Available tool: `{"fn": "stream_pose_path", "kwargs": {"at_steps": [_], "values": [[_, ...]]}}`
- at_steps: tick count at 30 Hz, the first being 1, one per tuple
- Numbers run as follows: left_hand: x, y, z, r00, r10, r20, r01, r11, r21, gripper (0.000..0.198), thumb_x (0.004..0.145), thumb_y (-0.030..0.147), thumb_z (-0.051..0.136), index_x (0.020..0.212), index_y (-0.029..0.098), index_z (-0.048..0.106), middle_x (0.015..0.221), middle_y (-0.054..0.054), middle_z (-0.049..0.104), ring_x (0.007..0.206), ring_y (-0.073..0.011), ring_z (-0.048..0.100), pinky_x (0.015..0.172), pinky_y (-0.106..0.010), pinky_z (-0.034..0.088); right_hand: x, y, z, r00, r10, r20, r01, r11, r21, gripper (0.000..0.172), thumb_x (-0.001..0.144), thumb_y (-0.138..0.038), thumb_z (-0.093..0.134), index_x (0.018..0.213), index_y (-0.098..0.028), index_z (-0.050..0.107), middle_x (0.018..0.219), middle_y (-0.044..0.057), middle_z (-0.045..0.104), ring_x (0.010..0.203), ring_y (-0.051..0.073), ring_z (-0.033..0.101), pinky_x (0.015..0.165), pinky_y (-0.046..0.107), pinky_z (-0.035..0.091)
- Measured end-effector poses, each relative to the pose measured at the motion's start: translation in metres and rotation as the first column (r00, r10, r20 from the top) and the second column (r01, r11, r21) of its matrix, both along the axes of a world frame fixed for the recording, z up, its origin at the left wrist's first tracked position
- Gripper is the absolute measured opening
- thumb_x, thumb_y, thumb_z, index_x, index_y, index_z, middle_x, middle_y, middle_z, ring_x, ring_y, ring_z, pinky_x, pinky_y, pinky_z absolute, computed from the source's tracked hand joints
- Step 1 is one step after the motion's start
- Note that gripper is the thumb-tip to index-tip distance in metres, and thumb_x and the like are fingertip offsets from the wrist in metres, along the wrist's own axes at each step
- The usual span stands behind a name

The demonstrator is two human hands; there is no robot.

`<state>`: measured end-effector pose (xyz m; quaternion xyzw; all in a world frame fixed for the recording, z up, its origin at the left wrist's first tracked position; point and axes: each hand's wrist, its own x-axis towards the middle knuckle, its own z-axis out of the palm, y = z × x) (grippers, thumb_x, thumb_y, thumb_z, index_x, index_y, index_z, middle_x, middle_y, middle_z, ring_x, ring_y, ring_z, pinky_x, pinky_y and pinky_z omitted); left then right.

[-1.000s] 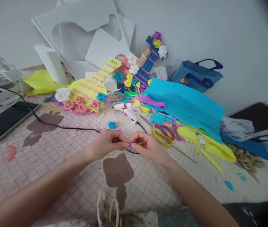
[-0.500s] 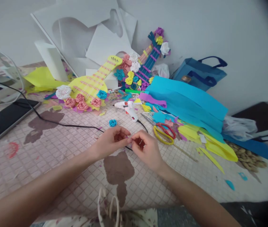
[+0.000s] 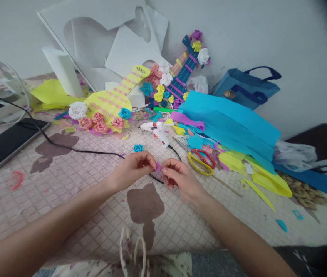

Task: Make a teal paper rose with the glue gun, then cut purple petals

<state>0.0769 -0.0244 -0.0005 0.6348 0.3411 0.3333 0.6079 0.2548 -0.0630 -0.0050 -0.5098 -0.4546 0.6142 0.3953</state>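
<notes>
Between my hands is a small purple piece of crepe paper. My left hand pinches its left side with thumb and forefinger. The fingers of my right hand are closed at its right edge. Just beyond my left hand lies a small blue paper flower. A white glue gun rests on its side behind my hands, its black cord running under them. To the right are scissors with yellow and red handles.
A yellow guitar-shaped cutout with paper flowers lies at the back, beside a dark blue one. Blue crepe paper and yellow paper spread to the right. A phone lies at left. White board offcuts lean behind.
My hands have drawn slightly apart, and the purple paper now shows between the fingertips. My right hand has turned a little. The other things stay put.
</notes>
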Motion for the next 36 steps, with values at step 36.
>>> {"fn": "stream_pose_path", "kwargs": {"at_steps": [36], "values": [[-0.01,0.014,-0.004,0.984,0.173,-0.046,-0.163,0.973,0.161,0.01,0.072,0.021,0.062,0.08,0.015,0.062,0.077,-0.002,0.064,0.072,-0.0129,0.058,0.067,-0.026,0.046,0.03,0.03,0.026,0.915,-0.012,0.404,-0.168,0.898,0.407,0.015,0.085,-0.034,0.057,0.081,-0.019,0.055,0.063,-0.004,0.055,0.056,0.01,0.054,0.052,0.023,0.043]]}}
